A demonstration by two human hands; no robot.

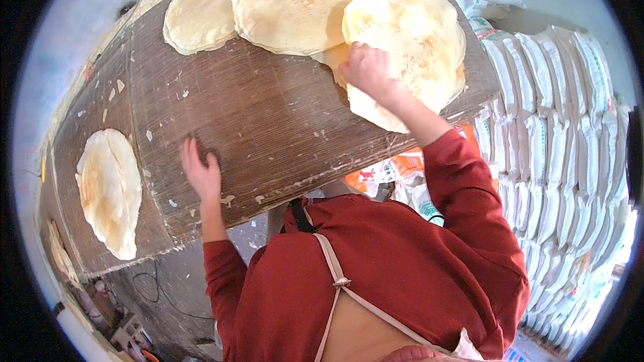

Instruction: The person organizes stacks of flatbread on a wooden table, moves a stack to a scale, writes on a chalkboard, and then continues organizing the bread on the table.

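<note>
My right hand (370, 71) has its fingers curled on the left edge of a thin round flatbread (417, 45), which lies over others at the right end of the table. A shadow falls beside that edge. My left hand (202, 168) is above the bare slatted table top (241, 110), fingers spread and holding nothing. Left of the gripped bread, more overlapping flatbreads (297, 15) lie along the far side, with another pile (206, 10) beside them. A folded, browned flatbread (109, 193) lies alone at the left end.
White printed sacks (553, 136) are stacked high on the right, close to the table. Orange and white bags (387, 171) are below its front edge. Small dough flakes (185, 93) are scattered over the table. A dark cable (161, 291) lies on the floor at lower left.
</note>
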